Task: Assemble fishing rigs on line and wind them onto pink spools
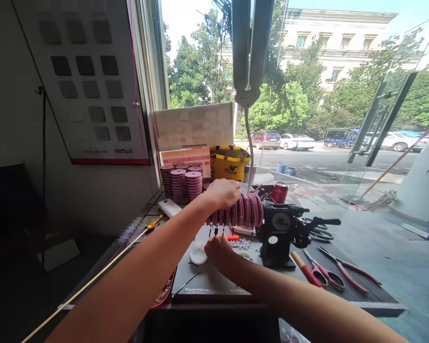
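A row of ridged pink spools [250,209] lies sideways along the left of a black hand-cranked machine [277,228]. My left hand [223,194] is on top of this row, its fingers curled over the spools; the fingertips are hidden. Short dark pieces [216,231] hang under the spools. Just below them my right hand [218,250] is closed in a fist-like pinch, and whatever it holds is too small to make out. Beside that hand are a white round lid-like disc [198,254], an orange-red piece [232,237] and small pale beads [241,244].
Stacks of pink spools [178,183] stand at the back left near a yellow bag [229,164]. A red can [280,192] is behind the machine. Scissors [325,274] and pliers [346,267] lie at the right. A red tray [164,293] sits at the front left edge.
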